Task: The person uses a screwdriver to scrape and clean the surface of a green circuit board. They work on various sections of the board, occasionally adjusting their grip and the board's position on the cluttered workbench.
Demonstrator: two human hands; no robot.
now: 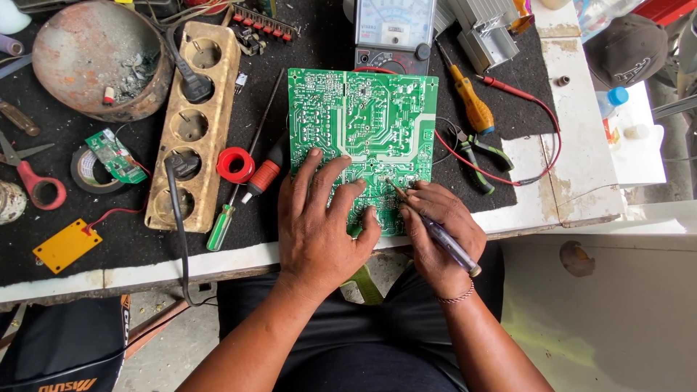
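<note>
From the head camera, a green circuit board (361,138) lies solder side up on the black mat (131,239) at the front edge of the workbench. The left hand (323,214) rests flat on the board's lower part, fingers spread, gripping nothing. The right hand (441,229) is closed around a clear-handled tool (435,231), held like a pen, with its tip touching the board near the lower right. Left of the board lie a wooden socket strip (192,123), a red solder reel (235,164) and a screwdriver (220,227); a meter (394,33) sits behind it.
</note>
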